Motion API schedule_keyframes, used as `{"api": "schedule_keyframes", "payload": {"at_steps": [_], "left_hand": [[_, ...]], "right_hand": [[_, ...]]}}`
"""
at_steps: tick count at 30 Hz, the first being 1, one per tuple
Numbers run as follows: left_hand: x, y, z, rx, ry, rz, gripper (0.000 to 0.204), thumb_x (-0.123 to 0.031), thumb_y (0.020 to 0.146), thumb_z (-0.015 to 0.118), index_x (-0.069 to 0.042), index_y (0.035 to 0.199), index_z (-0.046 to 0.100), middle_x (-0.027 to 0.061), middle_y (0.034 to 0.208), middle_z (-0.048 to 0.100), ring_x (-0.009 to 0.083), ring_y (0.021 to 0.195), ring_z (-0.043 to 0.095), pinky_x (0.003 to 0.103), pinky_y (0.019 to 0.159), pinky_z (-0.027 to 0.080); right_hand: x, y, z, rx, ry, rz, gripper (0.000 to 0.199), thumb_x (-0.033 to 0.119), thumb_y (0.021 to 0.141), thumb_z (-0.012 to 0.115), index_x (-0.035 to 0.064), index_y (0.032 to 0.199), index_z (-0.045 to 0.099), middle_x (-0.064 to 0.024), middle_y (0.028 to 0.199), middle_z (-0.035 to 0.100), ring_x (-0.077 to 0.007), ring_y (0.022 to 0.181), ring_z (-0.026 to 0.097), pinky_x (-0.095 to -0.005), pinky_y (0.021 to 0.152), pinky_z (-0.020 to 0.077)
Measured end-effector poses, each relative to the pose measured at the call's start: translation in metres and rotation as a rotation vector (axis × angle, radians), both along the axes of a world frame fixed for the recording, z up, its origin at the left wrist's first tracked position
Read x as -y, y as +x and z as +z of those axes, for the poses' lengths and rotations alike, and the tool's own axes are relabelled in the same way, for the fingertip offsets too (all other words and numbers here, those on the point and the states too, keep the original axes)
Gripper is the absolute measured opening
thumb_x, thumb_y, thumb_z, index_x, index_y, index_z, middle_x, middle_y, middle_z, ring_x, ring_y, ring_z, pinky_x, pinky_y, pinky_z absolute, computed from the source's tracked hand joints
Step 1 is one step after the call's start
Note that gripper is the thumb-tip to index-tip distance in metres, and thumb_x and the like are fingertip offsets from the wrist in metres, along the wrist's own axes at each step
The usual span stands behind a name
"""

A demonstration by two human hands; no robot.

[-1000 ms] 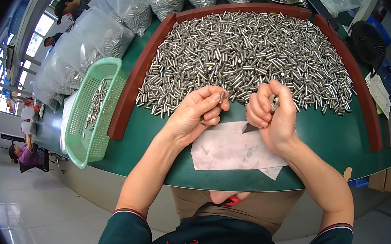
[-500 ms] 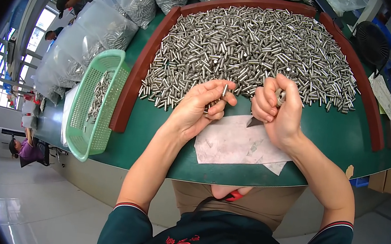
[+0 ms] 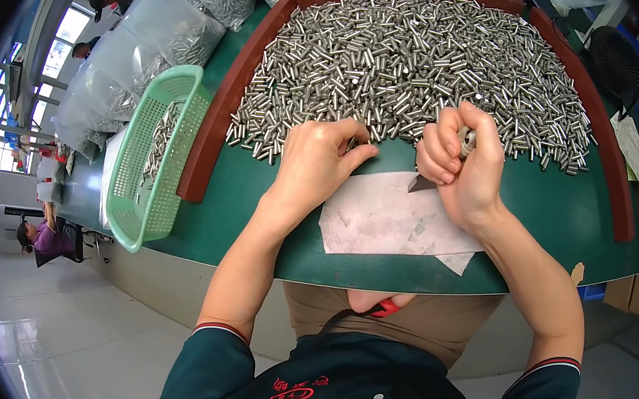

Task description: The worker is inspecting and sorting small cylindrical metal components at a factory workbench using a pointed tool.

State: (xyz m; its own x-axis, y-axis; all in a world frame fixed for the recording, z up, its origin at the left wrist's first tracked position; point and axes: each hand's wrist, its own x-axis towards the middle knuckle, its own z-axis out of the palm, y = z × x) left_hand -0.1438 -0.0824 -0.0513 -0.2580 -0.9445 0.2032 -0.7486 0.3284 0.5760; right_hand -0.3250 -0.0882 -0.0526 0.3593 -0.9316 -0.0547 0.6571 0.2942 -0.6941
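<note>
The left hand (image 3: pixel 316 160) rests palm-down at the near edge of the heap of small metal cylinders (image 3: pixel 419 62), fingertips pinched on one cylinder (mostly hidden). Just right of it, the right hand (image 3: pixel 459 164) is clenched around a small tool (image 3: pixel 421 184), its dark tip poking out over the pale sheet (image 3: pixel 387 222). A green basket (image 3: pixel 153 163) sits well left of the heap, outside the red-brown rim (image 3: pixel 218 123).

One green basket (image 3: pixel 154 159) sits left of the red tray (image 3: pixel 223 115). The tray holds too many metal pins (image 3: pixel 412 61) to count. One paper sheet (image 3: pixel 391 219) lies below it.
</note>
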Motion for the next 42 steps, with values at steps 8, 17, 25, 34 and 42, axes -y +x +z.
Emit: {"api": "schedule_keyframes", "payload": {"at_steps": [8, 17, 25, 34, 42], "left_hand": [[-0.001, -0.014, -0.012, 0.220, -0.215, 0.049, 0.022, -0.018, 0.066, 0.071, -0.004, 0.078, 0.059, 0.0065, 0.047, 0.047, 0.0207, 0.042, 0.049, 0.032, 0.042, 0.038], [-0.005, -0.009, -0.007, 0.241, -0.173, -0.043, 0.019, -0.015, 0.068, 0.068, -0.004, 0.080, 0.059, 0.0088, 0.049, 0.051, 0.0232, 0.044, 0.052, 0.033, 0.044, 0.039], [-0.004, -0.010, -0.009, 0.160, -0.151, -0.105, 0.011, -0.011, 0.072, 0.065, -0.002, 0.075, 0.059, 0.0087, 0.047, 0.046, 0.0192, 0.039, 0.046, 0.030, 0.040, 0.036], [0.002, -0.007, -0.001, -1.475, 1.051, -0.134, 0.016, -0.023, 0.089, 0.047, -0.007, 0.088, 0.047, 0.0053, 0.077, 0.046, 0.0030, 0.051, 0.031, 0.015, 0.044, 0.026], [0.007, -0.002, -0.010, -1.452, 0.960, -0.140, 0.010, -0.015, 0.085, 0.054, -0.007, 0.090, 0.051, 0.0029, 0.076, 0.049, 0.0030, 0.051, 0.030, 0.015, 0.045, 0.027]], "right_hand": [[0.003, -0.002, -0.002, -0.020, 0.005, -0.004, 0.039, 0.033, 0.086, 0.030, 0.0105, 0.054, 0.030, 0.0026, 0.042, 0.024, -0.0070, 0.037, 0.020, -0.0216, 0.038, 0.0178], [0.002, -0.002, -0.002, -0.012, 0.028, 0.001, 0.039, 0.035, 0.085, 0.031, 0.0111, 0.054, 0.029, 0.0028, 0.042, 0.024, -0.0070, 0.037, 0.020, -0.0216, 0.038, 0.0179], [0.004, -0.002, -0.003, -0.006, 0.018, 0.009, 0.039, 0.035, 0.085, 0.031, 0.0109, 0.054, 0.029, 0.0028, 0.042, 0.024, -0.0069, 0.037, 0.020, -0.0214, 0.038, 0.0178], [0.003, -0.003, -0.002, -0.002, 0.050, -0.010, 0.039, 0.034, 0.085, 0.031, 0.0104, 0.054, 0.029, 0.0026, 0.042, 0.024, -0.0069, 0.037, 0.019, -0.0214, 0.037, 0.0173], [0.004, -0.001, -0.001, 0.012, 0.049, -0.008, 0.038, 0.032, 0.085, 0.031, 0.0108, 0.054, 0.029, 0.0026, 0.042, 0.024, -0.0070, 0.037, 0.019, -0.0218, 0.036, 0.0168]]}}
